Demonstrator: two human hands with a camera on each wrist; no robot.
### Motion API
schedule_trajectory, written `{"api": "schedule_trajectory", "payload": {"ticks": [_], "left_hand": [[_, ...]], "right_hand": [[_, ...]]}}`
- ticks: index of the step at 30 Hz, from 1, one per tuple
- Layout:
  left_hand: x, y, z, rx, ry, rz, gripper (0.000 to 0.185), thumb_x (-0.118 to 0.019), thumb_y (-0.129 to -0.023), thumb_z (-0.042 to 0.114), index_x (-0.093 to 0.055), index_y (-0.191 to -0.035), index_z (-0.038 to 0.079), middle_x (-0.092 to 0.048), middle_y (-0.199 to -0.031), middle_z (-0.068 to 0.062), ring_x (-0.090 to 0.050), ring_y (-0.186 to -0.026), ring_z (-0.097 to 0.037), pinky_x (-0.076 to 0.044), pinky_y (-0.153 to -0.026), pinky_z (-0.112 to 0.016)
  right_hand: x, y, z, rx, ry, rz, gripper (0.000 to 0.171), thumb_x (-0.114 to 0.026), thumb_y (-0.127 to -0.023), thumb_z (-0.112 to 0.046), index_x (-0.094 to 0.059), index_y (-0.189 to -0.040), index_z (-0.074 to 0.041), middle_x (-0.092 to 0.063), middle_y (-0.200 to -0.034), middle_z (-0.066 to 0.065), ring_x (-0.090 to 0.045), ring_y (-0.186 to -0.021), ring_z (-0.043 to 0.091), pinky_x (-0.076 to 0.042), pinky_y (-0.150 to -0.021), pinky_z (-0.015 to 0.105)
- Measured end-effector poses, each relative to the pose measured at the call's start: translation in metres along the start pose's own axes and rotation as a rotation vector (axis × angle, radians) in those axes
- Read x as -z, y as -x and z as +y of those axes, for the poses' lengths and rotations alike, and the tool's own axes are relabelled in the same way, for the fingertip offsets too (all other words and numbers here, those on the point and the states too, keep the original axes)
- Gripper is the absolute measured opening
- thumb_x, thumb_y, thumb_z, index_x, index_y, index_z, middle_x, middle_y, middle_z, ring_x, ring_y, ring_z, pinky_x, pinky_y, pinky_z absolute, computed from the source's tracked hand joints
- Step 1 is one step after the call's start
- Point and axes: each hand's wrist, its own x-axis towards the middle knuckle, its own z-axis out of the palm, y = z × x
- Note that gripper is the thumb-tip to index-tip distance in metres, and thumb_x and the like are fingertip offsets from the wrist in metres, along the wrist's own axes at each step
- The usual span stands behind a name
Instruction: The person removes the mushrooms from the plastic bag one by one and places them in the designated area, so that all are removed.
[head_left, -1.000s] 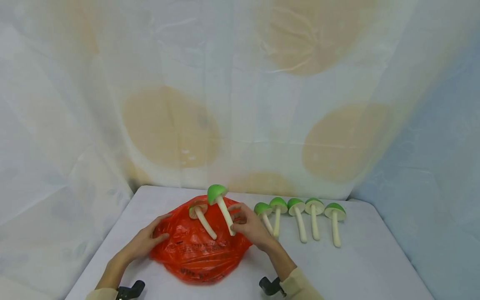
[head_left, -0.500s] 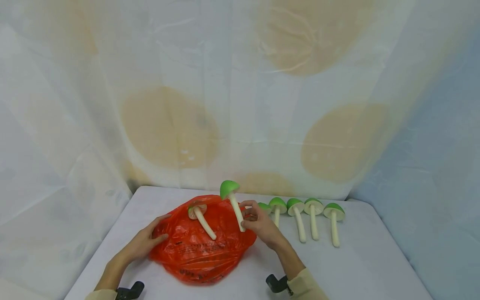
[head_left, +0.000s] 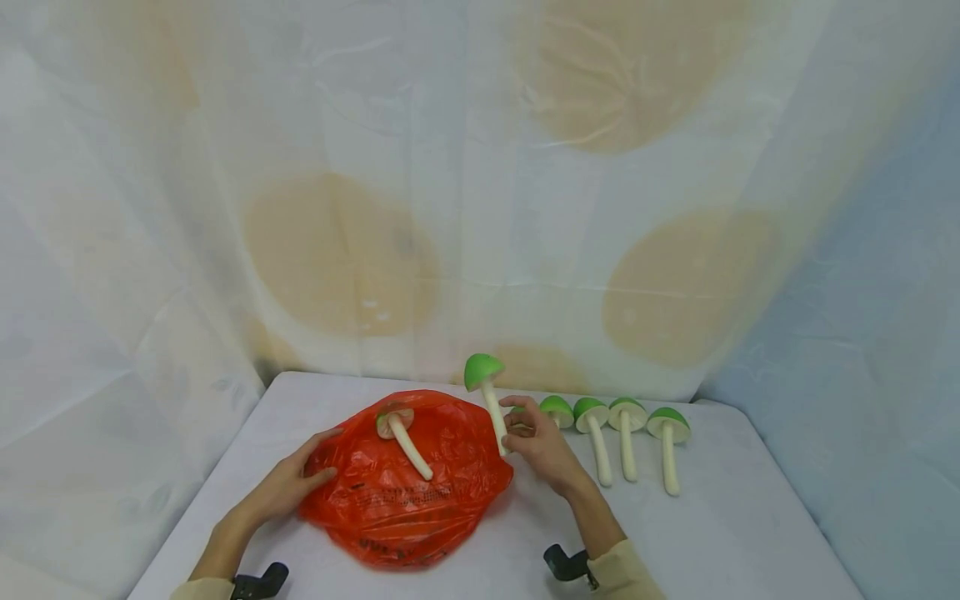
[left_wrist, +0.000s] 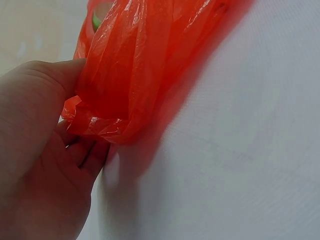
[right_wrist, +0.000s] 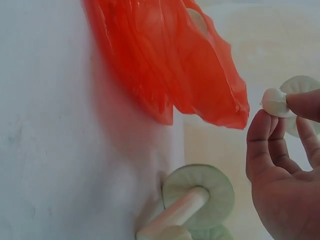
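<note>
In the head view my right hand [head_left: 543,446] pinches the lower stem of a green-capped toy mushroom [head_left: 491,408]. The mushroom is held up with its cap on top, just right of the red plastic bag [head_left: 457,442]. From the right wrist, the stem's end [right_wrist: 275,102] shows between thumb and fingers. My left hand [head_left: 288,483] holds the bag's left side. In the left wrist view, its thumb is against the film and its other fingers are below. A second mushroom [head_left: 409,447] lies at the bag, stem towards me; whether it is inside or on top I cannot tell.
Several more green-capped mushrooms [head_left: 628,433] lie in a row on the white table [head_left: 720,517], right of the bag. My right hand partly hides the nearest. Pale sheets with tan circles [head_left: 690,283] hang behind the table and along its sides.
My right hand has moved right and slightly up with its mushroom, from over the bag to beside its right edge. The left hand and the mushroom at the bag stay put.
</note>
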Motion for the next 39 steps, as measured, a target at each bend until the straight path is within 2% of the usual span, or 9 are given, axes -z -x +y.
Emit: {"api": "schedule_trajectory", "payload": {"ticks": [3, 7, 11, 16, 24, 39], "left_hand": [[0.000, 0.000, -0.002, -0.027, -0.003, 0.006, 0.064, -0.067, -0.097, 0.033, -0.037, -0.154, 0.029, -0.042, -0.155, -0.016, -0.037, -0.142, -0.045, -0.031, -0.109, -0.071], [0.000, 0.000, -0.003, -0.032, -0.008, 0.012, 0.064, -0.067, -0.097, 0.033, -0.038, -0.153, 0.030, -0.043, -0.154, -0.015, -0.037, -0.142, -0.045, -0.031, -0.110, -0.071], [0.000, 0.000, -0.003, -0.037, -0.025, 0.014, 0.063, -0.067, -0.097, 0.035, -0.039, -0.153, 0.030, -0.043, -0.154, -0.015, -0.038, -0.141, -0.045, -0.032, -0.109, -0.070], [0.001, 0.000, -0.003, -0.044, -0.038, 0.014, 0.063, -0.066, -0.097, 0.034, -0.038, -0.153, 0.029, -0.044, -0.154, -0.015, -0.038, -0.141, -0.046, -0.032, -0.108, -0.071], [0.001, 0.001, 0.001, -0.032, -0.018, 0.010, 0.062, -0.067, -0.097, 0.033, -0.040, -0.152, 0.029, -0.044, -0.154, -0.014, -0.038, -0.141, -0.046, -0.032, -0.109, -0.071], [0.002, 0.001, 0.000, -0.007, -0.021, -0.007, 0.063, -0.066, -0.096, 0.038, -0.039, -0.153, 0.031, -0.043, -0.155, -0.015, -0.038, -0.141, -0.046, -0.033, -0.109, -0.071]], "right_hand": [[0.005, 0.001, 0.001, -0.002, 0.011, 0.022, 0.052, -0.064, -0.088, 0.002, -0.055, -0.134, -0.021, -0.061, -0.115, 0.017, -0.065, -0.104, 0.030, -0.055, -0.087, 0.038], [0.013, 0.004, 0.000, 0.000, 0.014, 0.032, 0.052, -0.065, -0.089, -0.001, -0.053, -0.137, -0.019, -0.060, -0.119, 0.020, -0.065, -0.103, 0.030, -0.055, -0.089, 0.038], [0.022, 0.008, -0.001, 0.009, -0.011, 0.043, 0.053, -0.065, -0.089, 0.002, -0.052, -0.138, -0.015, -0.059, -0.119, 0.024, -0.064, -0.103, 0.036, -0.057, -0.087, 0.041], [0.030, 0.010, -0.002, 0.018, -0.014, 0.062, 0.053, -0.066, -0.089, 0.003, -0.052, -0.138, -0.013, -0.057, -0.115, 0.025, -0.065, -0.099, 0.032, -0.056, -0.085, 0.047], [0.041, 0.013, 0.002, 0.011, 0.044, 0.122, 0.054, -0.066, -0.088, 0.002, -0.054, -0.137, -0.017, -0.060, -0.113, 0.019, -0.064, -0.098, 0.028, -0.053, -0.082, 0.031], [0.061, 0.018, 0.009, 0.003, 0.066, 0.167, 0.057, -0.066, -0.089, 0.002, -0.051, -0.140, -0.018, -0.058, -0.115, 0.021, -0.064, -0.100, 0.030, -0.053, -0.083, 0.033]]}}
